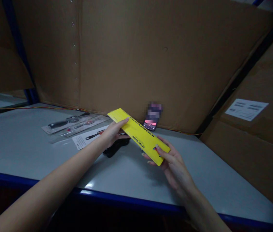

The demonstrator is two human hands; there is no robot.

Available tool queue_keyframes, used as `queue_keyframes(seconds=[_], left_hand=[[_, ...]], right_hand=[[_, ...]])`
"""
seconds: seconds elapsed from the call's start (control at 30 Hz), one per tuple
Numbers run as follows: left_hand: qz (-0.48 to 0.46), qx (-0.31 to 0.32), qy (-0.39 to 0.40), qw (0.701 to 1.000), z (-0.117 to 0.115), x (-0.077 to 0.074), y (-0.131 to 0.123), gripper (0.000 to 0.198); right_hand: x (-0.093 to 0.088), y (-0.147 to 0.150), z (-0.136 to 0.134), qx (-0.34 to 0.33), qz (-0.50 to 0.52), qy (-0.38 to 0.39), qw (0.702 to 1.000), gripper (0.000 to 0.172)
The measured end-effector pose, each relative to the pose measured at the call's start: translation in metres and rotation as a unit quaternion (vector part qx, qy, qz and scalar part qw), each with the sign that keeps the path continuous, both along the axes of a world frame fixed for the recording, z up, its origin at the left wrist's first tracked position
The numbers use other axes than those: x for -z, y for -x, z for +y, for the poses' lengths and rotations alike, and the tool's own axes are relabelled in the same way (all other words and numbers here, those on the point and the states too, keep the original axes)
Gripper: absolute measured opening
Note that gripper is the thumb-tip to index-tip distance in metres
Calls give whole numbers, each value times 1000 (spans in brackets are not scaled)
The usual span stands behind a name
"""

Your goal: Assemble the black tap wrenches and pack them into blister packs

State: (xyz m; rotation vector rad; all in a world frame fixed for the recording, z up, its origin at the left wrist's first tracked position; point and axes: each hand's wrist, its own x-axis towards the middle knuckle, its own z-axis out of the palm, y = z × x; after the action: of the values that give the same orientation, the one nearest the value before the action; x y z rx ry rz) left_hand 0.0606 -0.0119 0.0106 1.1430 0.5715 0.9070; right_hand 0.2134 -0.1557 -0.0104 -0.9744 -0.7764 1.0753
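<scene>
A flat yellow spoke shave box (138, 133), printed "SPOKE SHAVE" and "WOODWORKING TOOL" upside down to me, is held tilted above the table. My left hand (114, 131) grips its far left end, thumb on top. At the near right end, my right hand (170, 158) has its thumb on the face and its fingers underneath. Below the box, partly hidden by my left hand, lies a black object (116, 149) whose kind I cannot make out. A white printed card (80, 141) showing a black-handled tool lies left of my left hand.
Clear-packaged tools with black handles (65, 123) lie on the left of the grey table (30, 154). A phone (153, 117) leans against the cardboard wall (136, 58) at the back. A large carton (254, 138) with a white label stands at the right. Thin wires run along the back edge.
</scene>
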Motion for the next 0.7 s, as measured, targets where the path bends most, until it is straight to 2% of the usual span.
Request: queue_keyframes(seconds=[0.1,0.17,0.3,0.47,0.6,0.7], left_hand=[[31,92,4,995,-5,1,-1,46],[35,104,27,994,-4,2,0,48],[25,56,62,996,7,0,4,36],[23,-31,55,998,16,-16,14,31],[88,-83,79,990,17,-30,25,29],[167,-79,55,981,20,-36,36,32]], right_hand=[[-1,2,6,-13,-5,7,1000,54],[-3,3,10,-29,-25,3,999,49],[-12,3,16,-66,-94,5,993,43],[-21,-8,31,-106,-162,-16,981,38],[-14,-24,56,-74,-207,-33,975,36],[-1,-34,70,-34,-205,-21,978,33]])
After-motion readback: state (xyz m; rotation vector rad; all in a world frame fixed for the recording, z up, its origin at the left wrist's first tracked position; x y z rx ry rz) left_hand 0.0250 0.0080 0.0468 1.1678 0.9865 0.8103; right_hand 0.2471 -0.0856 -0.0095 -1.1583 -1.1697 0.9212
